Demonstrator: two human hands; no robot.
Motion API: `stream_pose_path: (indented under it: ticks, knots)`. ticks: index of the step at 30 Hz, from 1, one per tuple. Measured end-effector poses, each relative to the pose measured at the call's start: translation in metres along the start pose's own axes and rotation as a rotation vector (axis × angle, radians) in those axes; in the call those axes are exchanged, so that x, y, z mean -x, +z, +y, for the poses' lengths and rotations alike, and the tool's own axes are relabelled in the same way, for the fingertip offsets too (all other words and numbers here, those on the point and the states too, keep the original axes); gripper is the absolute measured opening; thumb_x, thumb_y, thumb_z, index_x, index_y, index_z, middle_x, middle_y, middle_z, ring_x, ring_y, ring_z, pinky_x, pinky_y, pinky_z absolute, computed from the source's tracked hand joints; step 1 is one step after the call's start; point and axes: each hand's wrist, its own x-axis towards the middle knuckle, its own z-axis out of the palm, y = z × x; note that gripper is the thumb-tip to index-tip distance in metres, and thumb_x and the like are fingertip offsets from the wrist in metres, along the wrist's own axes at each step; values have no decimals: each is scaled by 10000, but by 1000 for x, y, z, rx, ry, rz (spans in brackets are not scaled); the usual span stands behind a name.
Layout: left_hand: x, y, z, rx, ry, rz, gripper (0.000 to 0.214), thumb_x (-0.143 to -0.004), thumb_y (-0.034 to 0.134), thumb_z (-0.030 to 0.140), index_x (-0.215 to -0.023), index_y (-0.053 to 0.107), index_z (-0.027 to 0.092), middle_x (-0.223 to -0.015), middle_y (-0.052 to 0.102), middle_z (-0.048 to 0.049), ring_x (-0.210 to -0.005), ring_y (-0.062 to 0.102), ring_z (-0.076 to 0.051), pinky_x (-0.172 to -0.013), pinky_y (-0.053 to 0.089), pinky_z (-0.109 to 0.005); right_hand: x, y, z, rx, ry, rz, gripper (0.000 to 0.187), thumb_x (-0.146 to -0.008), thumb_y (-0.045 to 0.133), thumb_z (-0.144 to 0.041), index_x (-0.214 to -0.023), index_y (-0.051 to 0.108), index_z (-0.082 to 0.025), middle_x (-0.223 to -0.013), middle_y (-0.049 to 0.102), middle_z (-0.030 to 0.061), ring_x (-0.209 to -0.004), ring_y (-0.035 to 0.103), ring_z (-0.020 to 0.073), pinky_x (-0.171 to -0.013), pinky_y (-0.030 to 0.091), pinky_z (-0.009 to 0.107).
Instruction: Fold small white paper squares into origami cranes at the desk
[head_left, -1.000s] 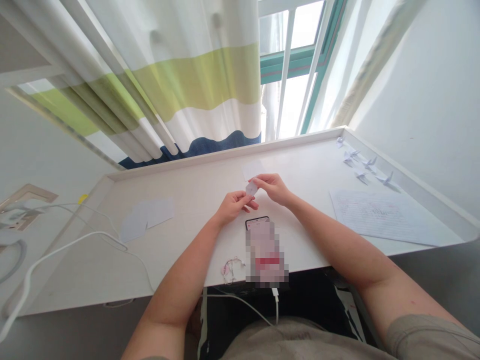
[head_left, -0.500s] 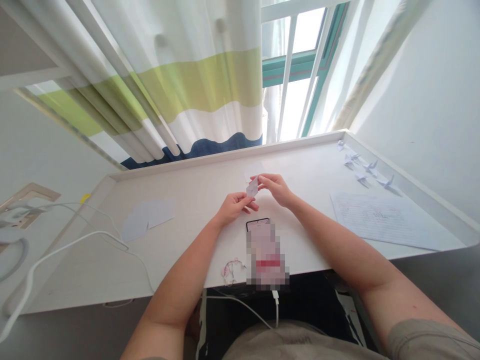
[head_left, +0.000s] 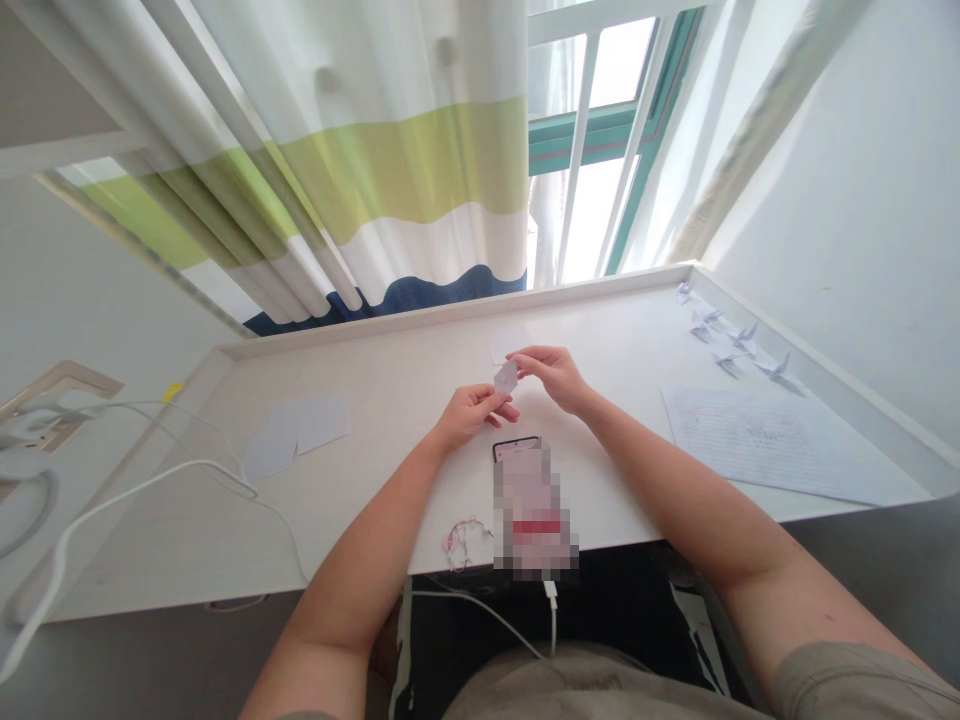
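Observation:
A small piece of folded white paper (head_left: pixel 506 377) is held up between my two hands, above the middle of the desk. My left hand (head_left: pixel 471 413) pinches its lower end between thumb and fingers. At its upper right edge, my right hand (head_left: pixel 551 375) grips the paper with the fingertips. Below the hands a phone (head_left: pixel 517 452) lies on the desk, its screen mostly blurred out. Behind the folded paper lies a flat white sheet (head_left: pixel 504 342), partly hidden by my right hand.
Several folded paper cranes (head_left: pixel 739 340) stand at the back right, behind a stack of lined paper (head_left: pixel 757 440). Loose white sheets (head_left: pixel 322 425) lie at the left. A beaded phone strap (head_left: pixel 459 545) is near the front edge. White cables (head_left: pixel 187 470) cross the left side.
The folded paper's upper tip has come down a little, and its outline looks blunter. My right fingers have shifted slightly on it; my left hand stays in place.

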Motion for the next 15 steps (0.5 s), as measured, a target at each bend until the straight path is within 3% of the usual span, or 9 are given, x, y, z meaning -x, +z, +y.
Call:
stream_pose_path:
  ticks: [6,10,15]
  knots:
    - [0,0,1,-6,-8,-5,461,-858,772,589,-922,726,135,-888,821,-142,-815,779,-230,-692,560,-316,0,1,-1,-37,17,-6,402,-840,758,-581,-947,835,-201,-927,812,80,-861,729,216,-812,610,395]
    - [0,0,1,-10,-3,-3,457,-850,778,588,-915,729,139,-876,821,-137,-803,777,-226,-689,560,-312,0,2,1,67,-15,-1,454,-858,732,-644,-923,814,-202,-887,798,72,-844,716,212,-800,603,384]
    - [0,2,1,-28,15,0,432,-877,756,570,-930,733,142,-904,824,-143,-820,784,-233,-688,566,-314,-2,7,9,268,-92,124,467,-887,685,-668,-807,720,-209,-749,731,44,-735,661,203,-735,559,373]
